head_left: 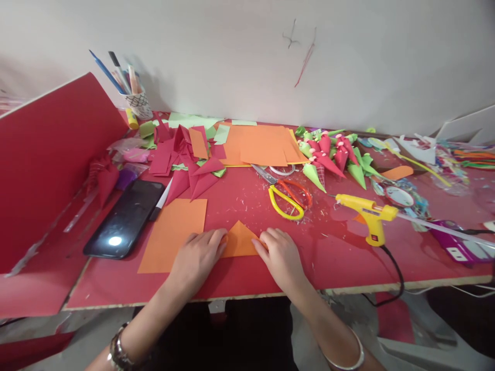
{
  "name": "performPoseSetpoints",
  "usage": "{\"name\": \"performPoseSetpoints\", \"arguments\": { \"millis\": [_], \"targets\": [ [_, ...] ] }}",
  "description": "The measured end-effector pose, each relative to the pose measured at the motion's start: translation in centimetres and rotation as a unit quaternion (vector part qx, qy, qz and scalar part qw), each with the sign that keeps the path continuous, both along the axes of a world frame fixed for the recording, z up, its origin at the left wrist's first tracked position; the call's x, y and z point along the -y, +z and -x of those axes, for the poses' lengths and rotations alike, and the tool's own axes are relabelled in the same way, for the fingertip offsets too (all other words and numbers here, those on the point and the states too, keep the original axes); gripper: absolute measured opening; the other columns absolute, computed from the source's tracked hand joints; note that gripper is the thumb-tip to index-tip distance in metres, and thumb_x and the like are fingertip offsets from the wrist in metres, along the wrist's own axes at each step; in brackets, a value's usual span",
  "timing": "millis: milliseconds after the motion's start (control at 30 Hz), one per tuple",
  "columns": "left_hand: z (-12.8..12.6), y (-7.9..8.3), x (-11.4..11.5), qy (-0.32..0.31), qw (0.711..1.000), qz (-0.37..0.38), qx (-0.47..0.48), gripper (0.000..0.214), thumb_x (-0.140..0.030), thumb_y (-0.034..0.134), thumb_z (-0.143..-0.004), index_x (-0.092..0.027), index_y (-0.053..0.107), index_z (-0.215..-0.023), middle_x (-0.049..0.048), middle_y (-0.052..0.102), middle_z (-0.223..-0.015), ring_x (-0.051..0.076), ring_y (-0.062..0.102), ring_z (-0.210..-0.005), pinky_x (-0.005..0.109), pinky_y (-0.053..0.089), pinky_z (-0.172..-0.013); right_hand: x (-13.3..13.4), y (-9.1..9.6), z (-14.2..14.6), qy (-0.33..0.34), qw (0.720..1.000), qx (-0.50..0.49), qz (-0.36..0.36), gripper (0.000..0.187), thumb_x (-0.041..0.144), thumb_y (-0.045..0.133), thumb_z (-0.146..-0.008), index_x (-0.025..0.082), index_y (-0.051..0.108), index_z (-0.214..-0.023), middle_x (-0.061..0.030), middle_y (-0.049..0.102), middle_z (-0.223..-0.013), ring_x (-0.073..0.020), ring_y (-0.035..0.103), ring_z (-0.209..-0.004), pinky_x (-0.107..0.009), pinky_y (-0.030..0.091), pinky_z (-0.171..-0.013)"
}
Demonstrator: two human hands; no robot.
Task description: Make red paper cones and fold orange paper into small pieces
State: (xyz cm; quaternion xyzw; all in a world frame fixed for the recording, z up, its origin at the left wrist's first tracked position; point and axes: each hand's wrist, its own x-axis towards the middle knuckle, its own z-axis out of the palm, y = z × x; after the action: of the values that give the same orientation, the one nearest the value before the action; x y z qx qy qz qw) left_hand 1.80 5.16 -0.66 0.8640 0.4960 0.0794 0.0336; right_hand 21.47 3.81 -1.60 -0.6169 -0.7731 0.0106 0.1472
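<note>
A small orange paper (240,241), folded into a triangle with its point away from me, lies flat near the table's front edge. My left hand (201,255) pinches its left corner, fingers curled and thumb along the paper. On the right corner, my right hand (279,255) grips in the same way, with thumb and bent fingers together. A larger orange sheet (172,234) lies partly under my left hand and wrist. Beyond the triangle rest scissors (288,198) with one yellow and one red handle.
A yellow glue gun (367,214) with a black cord lies at right. A black phone (126,216) is at left. Behind are orange sheets (266,145), red paper pieces (193,178), red and green paper cones (328,157) and a pen cup (139,104). A red board (58,165) stands at far left.
</note>
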Motion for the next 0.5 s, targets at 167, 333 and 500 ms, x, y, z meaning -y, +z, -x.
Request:
{"name": "performPoseSetpoints", "arguments": {
  "millis": [167,333,500],
  "targets": [
    [1.6,0.8,-2.0,-0.165,0.983,0.002,-0.082,0.035,-0.028,0.037,-0.089,-0.031,0.041,-0.124,0.0063,0.055,-0.105,0.019,0.054,-0.087,0.032,0.038,-0.075,0.0,-0.2,0.0,0.000,1.000,0.007,-0.010,0.029,0.029,0.045,-0.086,0.018,0.048,-0.060,-0.0011,0.052,-0.062,-0.0148,0.047,-0.062,-0.026,0.028,-0.060],
    [3.0,1.2,-4.7,-0.291,0.951,0.031,-0.103,0.048,-0.044,0.036,-0.087,-0.037,0.027,-0.133,0.0035,0.036,-0.136,0.021,0.044,-0.103,0.034,0.028,-0.090,0.0,-0.1,0.1,0.002,1.000,0.018,-0.006,0.029,0.029,0.041,-0.088,0.018,0.050,-0.062,-0.0015,0.054,-0.064,-0.0150,0.048,-0.064,-0.026,0.028,-0.061],
    [3.3,2.1,-6.7,-0.344,0.927,0.089,-0.117,0.058,-0.050,0.043,-0.082,-0.039,0.021,-0.135,-0.0005,0.028,-0.142,0.022,0.040,-0.109,0.033,0.025,-0.093,-0.1,0.0,0.1,0.000,1.000,0.026,0.008,0.029,0.030,0.042,-0.088,0.018,0.051,-0.063,-0.0014,0.054,-0.065,-0.0150,0.048,-0.065,-0.027,0.028,-0.061]
  ]
}}
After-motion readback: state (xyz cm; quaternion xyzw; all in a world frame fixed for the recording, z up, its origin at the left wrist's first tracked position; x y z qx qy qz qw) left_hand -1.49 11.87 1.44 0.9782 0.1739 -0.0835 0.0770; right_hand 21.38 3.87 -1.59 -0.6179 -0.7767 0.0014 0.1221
